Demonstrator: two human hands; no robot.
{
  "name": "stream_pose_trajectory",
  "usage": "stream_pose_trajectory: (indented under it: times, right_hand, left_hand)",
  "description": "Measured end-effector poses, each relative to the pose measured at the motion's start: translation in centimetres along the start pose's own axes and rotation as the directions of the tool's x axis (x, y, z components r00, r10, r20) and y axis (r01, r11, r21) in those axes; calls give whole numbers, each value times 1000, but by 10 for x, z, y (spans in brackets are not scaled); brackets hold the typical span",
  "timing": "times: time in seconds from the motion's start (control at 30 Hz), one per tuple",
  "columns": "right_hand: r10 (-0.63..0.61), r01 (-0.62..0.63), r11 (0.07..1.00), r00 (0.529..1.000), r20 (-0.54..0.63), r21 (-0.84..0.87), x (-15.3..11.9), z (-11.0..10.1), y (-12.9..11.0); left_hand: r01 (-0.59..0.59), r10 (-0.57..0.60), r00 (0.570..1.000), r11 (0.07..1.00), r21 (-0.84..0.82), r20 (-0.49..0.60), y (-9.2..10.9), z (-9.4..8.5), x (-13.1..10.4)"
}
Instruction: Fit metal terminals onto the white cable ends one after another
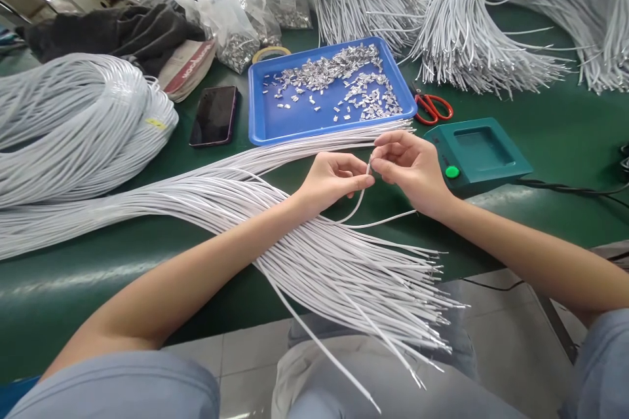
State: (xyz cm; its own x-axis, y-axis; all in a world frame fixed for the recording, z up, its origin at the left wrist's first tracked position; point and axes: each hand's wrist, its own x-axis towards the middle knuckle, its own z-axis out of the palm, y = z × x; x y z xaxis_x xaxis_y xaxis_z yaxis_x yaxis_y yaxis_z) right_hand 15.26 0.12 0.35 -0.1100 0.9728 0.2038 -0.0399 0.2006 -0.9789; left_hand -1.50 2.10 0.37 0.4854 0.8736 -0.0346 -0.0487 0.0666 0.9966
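Between my two hands the end of a single white cable point(362, 195) stands upright. My left hand point(335, 178) pinches it between thumb and forefinger just below the tip. My right hand point(409, 163) has its fingertips closed at the same tip, where a small metal piece seems to sit, too small to make out well. Under my left forearm a fanned bundle of white cables point(334, 268) hangs over the table's front edge, ends pointing right. Behind my hands lies another row of white cables point(295, 150). Beyond it, a blue tray point(289, 127) holds many small metal terminals point(329, 69).
Right of my hands sits a green device point(484, 150) with a lit button. Red-handled scissors point(433, 109) lie beside the tray. A phone point(214, 116), a large cable coil point(83, 124), bags of metal parts point(236, 46) and a cable bundle point(472, 26) surround the workspace.
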Motion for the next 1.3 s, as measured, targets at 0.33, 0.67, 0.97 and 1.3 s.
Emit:
stream_pose_trajectory:
  times: [0.33, 0.67, 0.97, 1.3]
  right_hand:
    - [-89, 90, 991, 996, 7, -99, -3, 1, 1]
    - [21, -23, 998, 999, 31, 51, 0, -3, 1]
    - [7, -7, 1000, 1000, -1, 7, -1, 0, -4]
    - [253, -260, 941, 966, 58, 215, -1, -3, -5]
  left_hand:
    - [-17, 17, 999, 1000, -9, -51, -2, -1, 0]
    - [41, -30, 988, 996, -74, 150, -5, -5, 1]
    - [35, -30, 984, 999, -26, 174, -3, -5, 0]
    - [5, 0, 987, 1000, -31, 164, -4, -3, 0]
